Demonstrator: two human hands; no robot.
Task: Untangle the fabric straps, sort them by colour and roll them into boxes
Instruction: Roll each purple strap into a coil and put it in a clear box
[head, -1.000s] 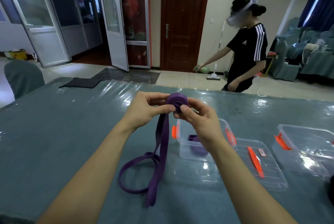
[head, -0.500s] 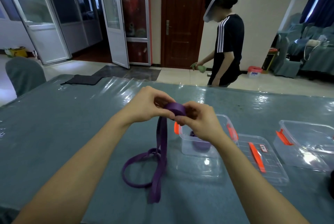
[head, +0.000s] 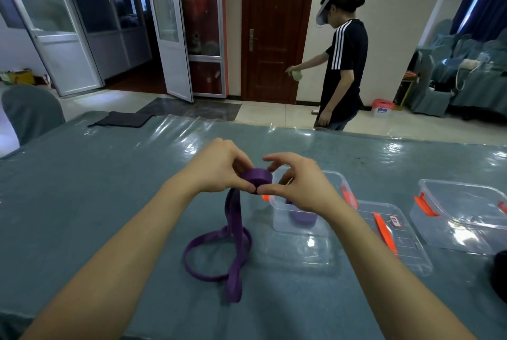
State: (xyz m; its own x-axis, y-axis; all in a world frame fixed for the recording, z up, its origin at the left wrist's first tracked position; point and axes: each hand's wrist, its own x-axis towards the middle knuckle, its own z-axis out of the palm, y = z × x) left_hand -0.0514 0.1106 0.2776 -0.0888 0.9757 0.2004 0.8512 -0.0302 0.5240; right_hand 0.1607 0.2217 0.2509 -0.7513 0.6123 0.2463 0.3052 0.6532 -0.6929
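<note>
A purple fabric strap is partly wound into a flat roll held above the table. My left hand pinches the roll from the left. My right hand grips it from the right, index finger raised over its top. The loose tail hangs down and lies in a loop on the table. Just behind my right hand stands a clear box with orange latches, and a rolled purple strap lies inside it.
A clear lid with an orange latch lies right of the box. A second clear box stands at the far right. A dark object sits at the right edge. A dark cloth lies far left. A person stands beyond the table.
The roll has tipped from facing me to lying flat between my fingers, and my right index finger has lifted. The person behind the table has walked left and turned.
</note>
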